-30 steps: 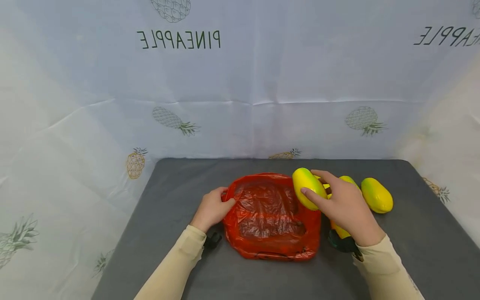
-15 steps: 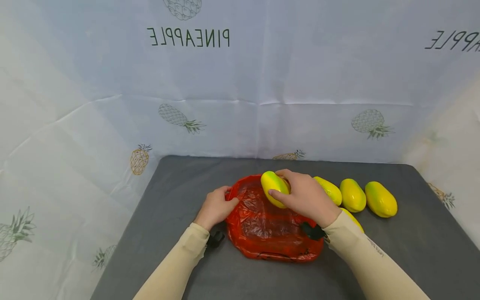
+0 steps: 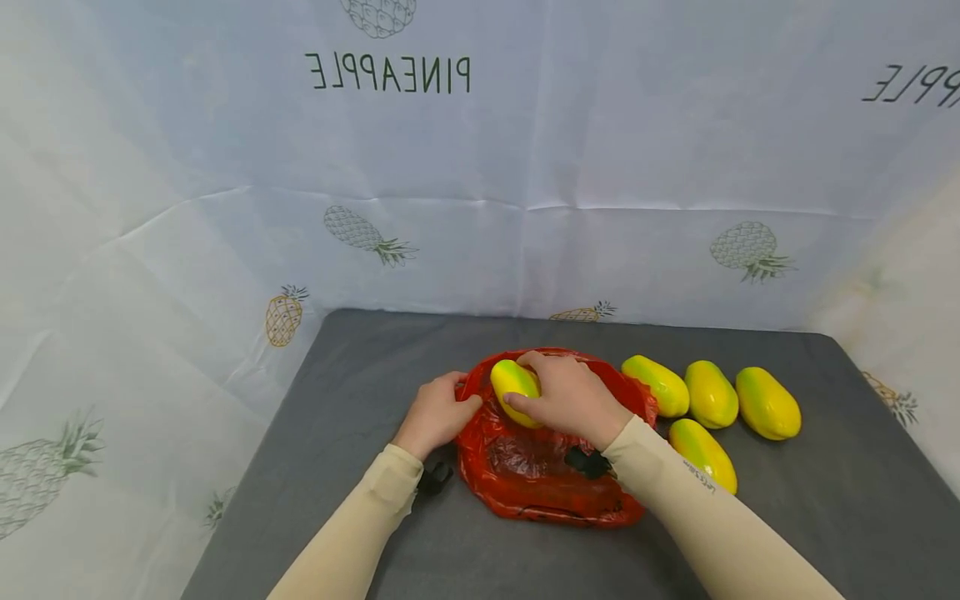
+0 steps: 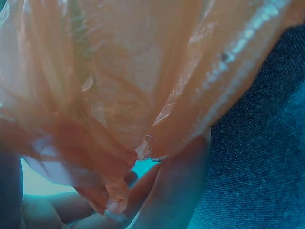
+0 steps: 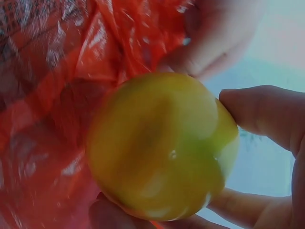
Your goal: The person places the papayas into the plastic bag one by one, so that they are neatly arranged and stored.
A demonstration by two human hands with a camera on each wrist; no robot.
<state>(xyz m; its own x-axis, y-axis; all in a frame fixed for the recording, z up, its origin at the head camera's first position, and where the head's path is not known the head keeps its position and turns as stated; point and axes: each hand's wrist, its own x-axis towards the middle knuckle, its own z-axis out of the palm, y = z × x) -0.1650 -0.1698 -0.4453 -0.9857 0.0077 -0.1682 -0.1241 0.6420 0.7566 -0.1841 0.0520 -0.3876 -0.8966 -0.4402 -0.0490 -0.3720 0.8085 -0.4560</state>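
A red plastic bag [image 3: 540, 483] lies spread with its mouth facing up on the dark table. At its left rim my left hand [image 3: 437, 414] pinches the plastic between thumb and fingers; the left wrist view has the thin bag [image 4: 124, 71] gathered at the fingertips. Over the bag's mouth, my right hand [image 3: 573, 396] grips a yellow-green mango [image 3: 513, 390] between thumb and fingers. Up close in the right wrist view, the mango [image 5: 162, 148] appears end-on, with red plastic beside it and part of the left hand [image 5: 214, 38] behind.
To the right of the bag lie several more mangoes: one near its rim [image 3: 660, 387], a middle mango [image 3: 710, 394], an outer mango [image 3: 768, 403] and a nearer mango [image 3: 703, 454] partly behind the right sleeve. Pineapple-printed cloth [image 3: 525, 150] hangs behind the grey table [image 3: 390, 350].
The right hand has carried its mango leftward from the bag's right edge to over the left part of its mouth. The left hand keeps its hold on the rim. The view has shifted slightly.
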